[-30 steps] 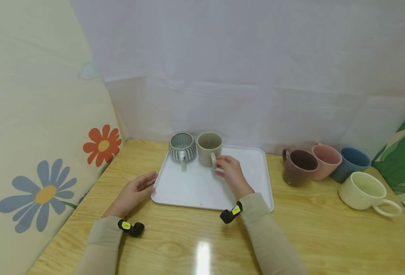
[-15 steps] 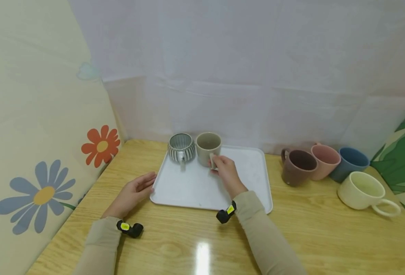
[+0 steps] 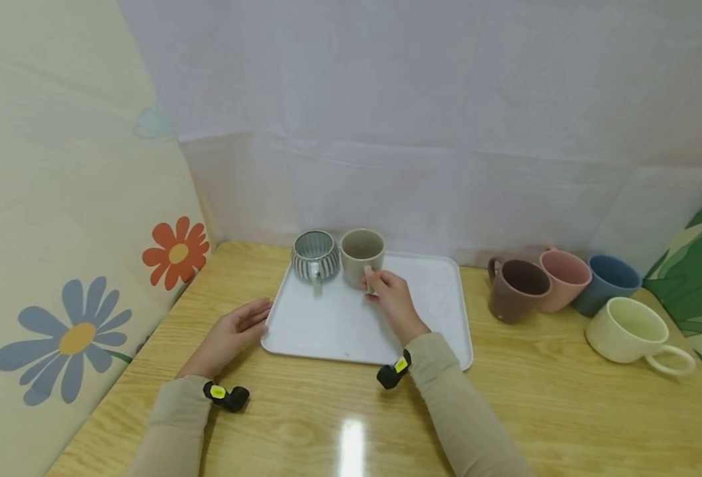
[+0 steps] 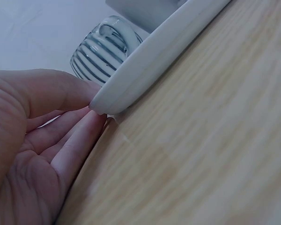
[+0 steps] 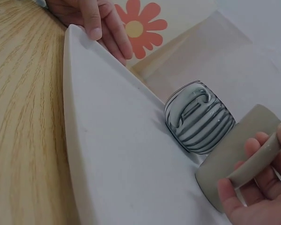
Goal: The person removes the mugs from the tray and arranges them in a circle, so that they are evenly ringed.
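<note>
A white tray [image 3: 327, 331] lies on the table with two mugs at its back left. My right hand [image 3: 394, 298] pinches the handle of the grey-beige mug [image 3: 353, 266]; in the right wrist view its thumb and fingers [image 5: 269, 176] are curled round that handle. Close beside it stands the striped glass mug [image 3: 315, 255], its handle facing the front. At the tray's left edge, my left hand [image 3: 232, 334] pinches the rim between thumb and fingers, as the left wrist view shows at the tray corner [image 4: 131, 84]. Both mugs are upright.
On the wooden table [image 3: 303, 411], to the right of the tray, stand a dark brown mug [image 3: 508, 298], a pink mug [image 3: 565, 281], a blue mug [image 3: 604, 285] and a pale yellow mug [image 3: 619, 334]. A white cloth [image 3: 351, 152] hangs behind the tray.
My right hand has moved slightly left and closed its fingers on the grey-beige mug's handle, which has turned a little toward the front. My left hand stays at the tray's edge.
</note>
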Available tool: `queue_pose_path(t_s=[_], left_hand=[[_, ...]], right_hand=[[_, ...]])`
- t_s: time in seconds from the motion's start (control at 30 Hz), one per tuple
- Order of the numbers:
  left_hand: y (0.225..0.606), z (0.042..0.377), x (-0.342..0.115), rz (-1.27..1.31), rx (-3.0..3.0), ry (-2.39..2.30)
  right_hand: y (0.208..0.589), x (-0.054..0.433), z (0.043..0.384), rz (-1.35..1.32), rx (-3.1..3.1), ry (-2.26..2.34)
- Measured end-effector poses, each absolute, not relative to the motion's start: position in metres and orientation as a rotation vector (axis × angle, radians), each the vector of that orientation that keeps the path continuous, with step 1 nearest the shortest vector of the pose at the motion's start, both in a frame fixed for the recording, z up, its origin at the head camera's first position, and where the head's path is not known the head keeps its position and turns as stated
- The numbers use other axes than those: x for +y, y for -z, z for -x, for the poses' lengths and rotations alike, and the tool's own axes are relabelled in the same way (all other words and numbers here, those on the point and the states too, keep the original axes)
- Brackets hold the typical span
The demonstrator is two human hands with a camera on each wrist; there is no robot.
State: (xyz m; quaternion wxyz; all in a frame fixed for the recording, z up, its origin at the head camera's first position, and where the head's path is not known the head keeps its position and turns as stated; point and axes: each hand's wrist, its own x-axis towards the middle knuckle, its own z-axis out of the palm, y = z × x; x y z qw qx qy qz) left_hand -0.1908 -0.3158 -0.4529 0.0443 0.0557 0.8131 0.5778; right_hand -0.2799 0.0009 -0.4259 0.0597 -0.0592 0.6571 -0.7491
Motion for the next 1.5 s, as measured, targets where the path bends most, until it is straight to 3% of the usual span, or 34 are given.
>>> queue_pose_path(t_s=[0.87,1.5], left_hand=[[0.451,0.188,-0.314,-0.185,2.462,-1.794],[0.451,0.188,-0.314,-0.172,2.494,-1.783]], right_hand=[[0.440,0.013,0.271,0.290,2.004,2.278],[0.436,0.048,0.259,0.296,2.041,2.183]])
